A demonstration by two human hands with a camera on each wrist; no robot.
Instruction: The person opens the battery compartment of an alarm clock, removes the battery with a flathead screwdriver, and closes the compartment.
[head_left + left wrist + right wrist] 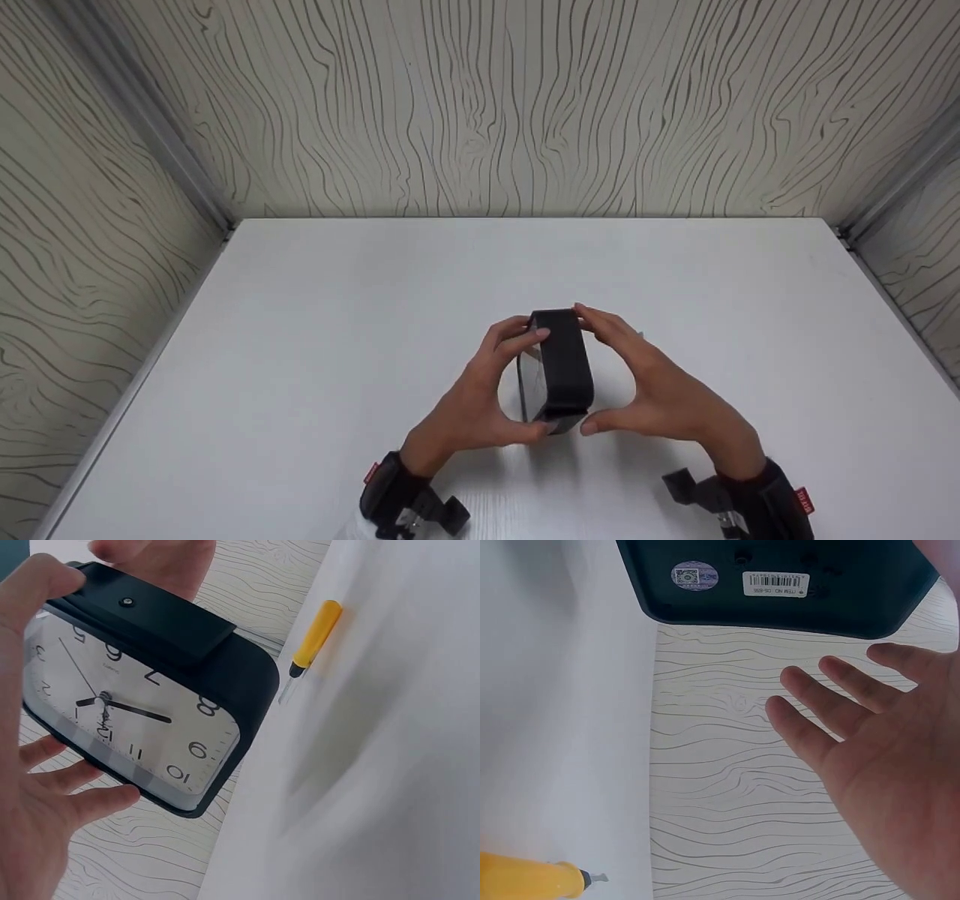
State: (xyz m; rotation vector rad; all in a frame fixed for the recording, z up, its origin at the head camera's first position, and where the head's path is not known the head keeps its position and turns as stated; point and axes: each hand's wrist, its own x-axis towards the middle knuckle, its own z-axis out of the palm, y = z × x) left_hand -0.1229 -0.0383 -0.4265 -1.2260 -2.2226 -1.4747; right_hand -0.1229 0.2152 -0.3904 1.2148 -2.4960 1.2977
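A black desk clock (568, 360) with a white dial (142, 701) is held up over the table, tilted. My left hand (480, 386) grips it, thumb on one edge and fingers around the opposite edge. Its dark back, with a barcode label (775, 584) and a round sticker (694, 575), faces my right hand (660, 386). That hand is spread around the clock's other side, thumb close to the near end. In the right wrist view its fingers (847, 716) are fairly straight and stand apart from the casing.
A screwdriver with a yellow handle (318, 634) lies on the white table (337, 322); in the head view my right hand mostly hides it. Wood-grain patterned panels (480, 112) rise behind the table and at both sides.
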